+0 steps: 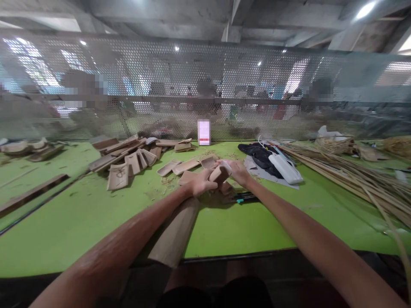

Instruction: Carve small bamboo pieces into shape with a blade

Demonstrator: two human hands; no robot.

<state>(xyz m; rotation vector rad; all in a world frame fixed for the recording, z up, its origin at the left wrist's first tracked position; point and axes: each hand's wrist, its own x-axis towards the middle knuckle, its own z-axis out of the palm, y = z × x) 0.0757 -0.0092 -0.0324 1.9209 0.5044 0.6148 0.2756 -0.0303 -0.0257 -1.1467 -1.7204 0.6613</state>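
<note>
At the middle of the green table, my left hand [201, 184] is closed on a curved brown wooden piece [220, 174]. My right hand [236, 171] is at the far right side of the same piece, with something whitish at its fingertips; its exact finger positions are blurred. Beneath and around the hands lie more curved wooden pieces [186, 166]. A long, wide wooden piece [176, 233] lies under my left forearm and reaches the table's front edge.
A pile of wooden pieces [117, 175] lies to the left. Black cloth [260, 158] and a white device [285, 168] sit to the right, beside long thin strips [340, 182]. A perforated screen [180, 85] stands behind the green table [224, 235].
</note>
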